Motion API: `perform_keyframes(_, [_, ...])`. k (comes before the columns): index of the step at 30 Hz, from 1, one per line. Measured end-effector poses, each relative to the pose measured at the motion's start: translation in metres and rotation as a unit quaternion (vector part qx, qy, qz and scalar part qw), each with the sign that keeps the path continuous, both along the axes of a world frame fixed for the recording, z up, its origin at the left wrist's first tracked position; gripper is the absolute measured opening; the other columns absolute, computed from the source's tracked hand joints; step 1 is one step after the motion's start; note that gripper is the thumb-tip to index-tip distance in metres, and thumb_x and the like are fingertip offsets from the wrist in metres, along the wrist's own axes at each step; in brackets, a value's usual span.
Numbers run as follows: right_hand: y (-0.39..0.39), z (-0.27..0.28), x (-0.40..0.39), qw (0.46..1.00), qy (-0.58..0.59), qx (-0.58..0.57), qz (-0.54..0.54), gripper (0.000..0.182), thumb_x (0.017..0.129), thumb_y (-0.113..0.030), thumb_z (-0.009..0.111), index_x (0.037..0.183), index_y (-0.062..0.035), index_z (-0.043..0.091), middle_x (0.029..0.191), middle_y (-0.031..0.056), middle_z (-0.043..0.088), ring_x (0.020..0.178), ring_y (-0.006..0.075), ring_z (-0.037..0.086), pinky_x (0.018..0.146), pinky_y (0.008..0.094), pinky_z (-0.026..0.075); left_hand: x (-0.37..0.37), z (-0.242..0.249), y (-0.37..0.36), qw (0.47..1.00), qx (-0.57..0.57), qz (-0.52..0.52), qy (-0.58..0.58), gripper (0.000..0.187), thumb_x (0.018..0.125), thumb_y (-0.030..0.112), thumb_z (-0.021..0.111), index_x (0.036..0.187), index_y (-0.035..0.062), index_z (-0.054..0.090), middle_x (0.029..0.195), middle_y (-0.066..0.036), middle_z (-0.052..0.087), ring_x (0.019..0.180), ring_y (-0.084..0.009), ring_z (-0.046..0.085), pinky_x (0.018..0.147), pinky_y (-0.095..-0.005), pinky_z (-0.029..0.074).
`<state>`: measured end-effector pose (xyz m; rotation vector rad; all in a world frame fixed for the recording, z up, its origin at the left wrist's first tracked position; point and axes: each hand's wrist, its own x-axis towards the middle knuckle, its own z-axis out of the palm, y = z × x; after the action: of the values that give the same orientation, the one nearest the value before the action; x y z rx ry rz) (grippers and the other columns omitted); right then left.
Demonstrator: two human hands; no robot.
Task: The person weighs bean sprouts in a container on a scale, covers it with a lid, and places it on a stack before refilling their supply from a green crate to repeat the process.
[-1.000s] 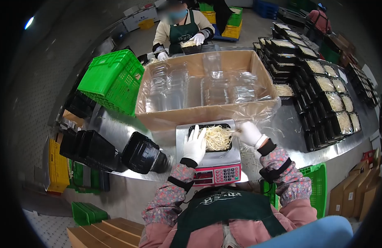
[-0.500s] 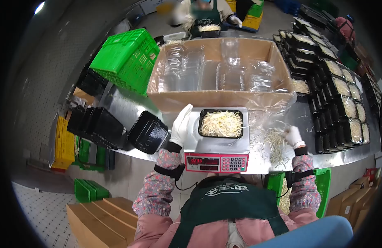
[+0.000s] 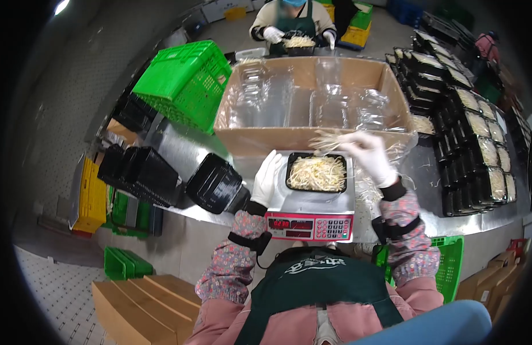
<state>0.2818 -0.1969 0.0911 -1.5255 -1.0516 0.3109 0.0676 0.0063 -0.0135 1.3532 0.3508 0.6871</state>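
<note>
A black tray [image 3: 290, 187] heaped with pale bean sprouts [image 3: 317, 173] sits on the steel plate of the red digital scale [image 3: 309, 228]. My right hand [image 3: 369, 158], in a white glove, pinches a small bunch of bean sprouts [image 3: 327, 140] above the tray's far right edge. At the scale's left side my gloved left hand [image 3: 267, 179] is stretched out with its fingers straight, holding nothing. Loose bean sprouts [image 3: 366, 196] lie on the steel table to the right of the scale, partly hidden by my right arm.
A cardboard box [image 3: 312, 138] of clear plastic lids stands behind the scale. Empty black trays [image 3: 214, 183] and a green crate [image 3: 182, 80] are at left. Stacked filled trays [image 3: 479, 144] line the right side. A co-worker [image 3: 294, 23] handles a tray across the table.
My right hand has moved from the loose sprouts at right up and leftward to the tray, carrying a bunch. The view has shifted slightly. My left hand stays beside the scale.
</note>
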Motion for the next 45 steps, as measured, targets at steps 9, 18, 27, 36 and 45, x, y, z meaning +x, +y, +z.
perform_keyframes(9, [0.007,-0.049,-0.004,0.947,-0.266,-0.166,0.07,0.036,0.075,-0.023,0.074,0.108,-0.0089,0.069,0.104,0.0094,0.067,0.101,0.0278,0.058,0.093,0.0383,0.045,-0.018,0.0,0.013,0.997,0.024,0.029,0.062,0.047,0.101,0.02,0.044,0.139,-0.0068,0.037,0.134,-0.018,0.051,0.124,-0.0227,0.049,0.105,-0.0299,0.037])
perform_keyframes(18, [-0.025,-0.04,0.012,0.928,-0.262,-0.263,-0.022,0.088,0.063,-0.032,0.083,0.139,-0.0114,0.044,0.141,0.0245,0.041,0.126,0.0393,0.043,0.104,0.0416,0.04,0.024,0.039,0.004,0.86,0.475,0.027,0.184,0.059,0.09,0.026,0.058,0.138,-0.0029,0.038,0.139,-0.022,0.044,0.133,-0.0349,0.037,0.109,-0.0394,0.03])
perform_keyframes(27, [-0.015,-0.096,0.009,0.894,-0.35,-0.279,-0.001,0.019,0.072,-0.024,0.068,0.081,-0.0074,0.07,0.073,0.0162,0.065,0.074,0.0344,0.065,0.068,0.0436,0.052,0.062,-0.008,-0.057,0.73,0.632,-0.118,0.233,0.071,0.087,0.044,0.056,0.14,0.0019,0.037,0.143,-0.019,0.039,0.133,-0.0384,0.033,0.11,-0.053,0.021])
perform_keyframes(36, [-0.056,-0.043,0.033,0.933,-0.229,-0.274,-0.051,0.021,0.077,-0.026,0.069,0.075,-0.0044,0.068,0.071,0.0172,0.064,0.07,0.0339,0.064,0.066,0.0422,0.051,0.066,-0.01,-0.057,0.72,0.64,-0.099,0.249,0.069,0.087,0.039,0.057,0.144,0.0062,0.034,0.143,-0.018,0.039,0.133,-0.037,0.034,0.109,-0.0531,0.024])
perform_keyframes(45, [-0.12,-0.098,0.069,0.84,-0.317,-0.418,-0.141,0.033,0.075,-0.037,0.07,0.088,-0.0072,0.071,0.081,0.0163,0.067,0.077,0.0344,0.066,0.073,0.0437,0.053,0.039,0.006,-0.028,0.848,0.484,-0.04,0.212,0.067,0.08,0.015,0.063,0.14,0.0014,0.037,0.136,-0.021,0.045,0.128,-0.0387,0.04,0.109,-0.0459,0.029])
